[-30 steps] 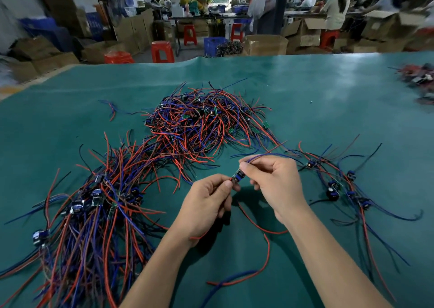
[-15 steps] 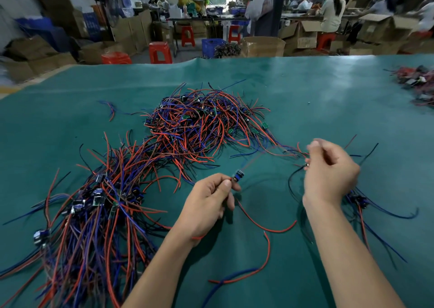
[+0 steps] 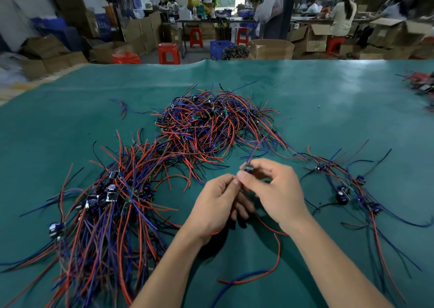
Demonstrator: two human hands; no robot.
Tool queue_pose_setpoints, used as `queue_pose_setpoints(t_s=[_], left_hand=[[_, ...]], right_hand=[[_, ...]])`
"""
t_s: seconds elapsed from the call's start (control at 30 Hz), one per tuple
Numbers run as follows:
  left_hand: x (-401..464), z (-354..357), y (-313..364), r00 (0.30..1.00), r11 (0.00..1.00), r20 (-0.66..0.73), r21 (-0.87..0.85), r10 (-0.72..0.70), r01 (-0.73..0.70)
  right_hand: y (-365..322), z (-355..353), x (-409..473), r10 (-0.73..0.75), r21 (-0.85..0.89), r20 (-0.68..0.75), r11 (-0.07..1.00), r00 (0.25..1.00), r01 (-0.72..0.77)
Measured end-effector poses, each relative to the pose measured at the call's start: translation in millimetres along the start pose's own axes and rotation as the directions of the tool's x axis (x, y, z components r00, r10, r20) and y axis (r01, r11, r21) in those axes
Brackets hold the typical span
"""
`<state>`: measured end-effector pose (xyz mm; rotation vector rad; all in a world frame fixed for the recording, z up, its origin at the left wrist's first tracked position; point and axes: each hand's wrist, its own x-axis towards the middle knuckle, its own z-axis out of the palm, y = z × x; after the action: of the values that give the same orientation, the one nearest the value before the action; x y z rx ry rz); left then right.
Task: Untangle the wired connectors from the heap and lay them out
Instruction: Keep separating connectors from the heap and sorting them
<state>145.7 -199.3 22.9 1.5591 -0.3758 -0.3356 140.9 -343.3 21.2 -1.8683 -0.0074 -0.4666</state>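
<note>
1. We hold one small dark connector just on the near side of the heap, above the green surface; our right hand pinches it between thumb and forefinger.
2. Our left hand, fingers curled, meets the right at the fingertips just below the connector and grips the wire there; exactly how those fingers close on it is hard to make out.
3. The connector's thin leads rise from it toward the heap, while a red wire and a blue wire trail from under our hands toward us across the surface.
4. The heap is a dense tangle of red, blue and black wires with small green boards and dark connector bodies caught in it.
5. To the left of the heap and nearer to us, a second mass of the same wires fans out, with blue connectors in its middle.
6. To the right of the heap, a looser row of blue connectors lies with wires spread apart.
</note>
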Motion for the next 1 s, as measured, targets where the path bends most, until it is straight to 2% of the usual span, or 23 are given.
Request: queue_pose_setpoints(t_s=[0.1,0.23,0.3,0.37,0.4,0.47,0.57,0.6,0.67,0.77,0.87,1.0], left_hand=[[0,0,-2,0.999,0.998,0.046,0.058,0.002,-0.004],[-1,0,-3,0.997,0.993,0.072,0.115,0.009,-0.018],[0,0,-4,0.999,0.993,0.044,0.113,0.013,-0.018],[1,0,-6,1.000,0.995,-0.017,0.098,0.016,-0.014],[2,0,-7,0.999,0.996,-0.048,0.088,0.016,-0.012],[3,0,-6,0.996,0.998,-0.084,0.062,0.013,-0.008],[1,1,-5,0.994,0.998,-0.099,0.058,0.034,-0.029],[-1,1,-4,0.993,0.996,-0.105,0.072,0.053,-0.046],[-4,0,-3,0.988,0.992,-0.118,0.094,0.098,-0.087],[-5,-1,-1,0.986,0.991,-0.116,0.081,0.119,-0.110],[-1,-1,-3,0.992,0.997,-0.109,0.048,0.061,-0.056],[5,-1,-9,0.992,1.000,-0.125,0.016,0.022,-0.021]], right_hand=[[-1,-15,9,-0.025,0.027,-0.215,0.999,0.976,0.031],[-10,-45,15,-0.040,0.114,-0.477,0.988,0.878,0.107],[-25,-54,17,-0.037,0.172,-0.580,0.971,0.814,0.167],[-49,-59,21,-0.061,0.211,-0.624,0.947,0.779,0.243],[-66,-56,23,-0.091,0.229,-0.608,0.931,0.789,0.284],[-98,-37,24,-0.176,0.250,-0.465,0.914,0.868,0.319],[-138,16,23,-0.227,0.263,-0.069,0.935,0.971,0.238],[-147,35,25,-0.226,0.240,0.058,0.949,0.972,0.207],[-161,69,34,-0.250,0.019,0.284,0.967,0.926,0.255],[-163,100,57,-0.142,-0.351,0.511,0.866,0.848,0.356],[-137,103,90,0.014,-0.562,0.532,0.754,0.847,0.341],[-79,77,129,0.149,-0.774,0.293,0.617,0.944,0.143]])
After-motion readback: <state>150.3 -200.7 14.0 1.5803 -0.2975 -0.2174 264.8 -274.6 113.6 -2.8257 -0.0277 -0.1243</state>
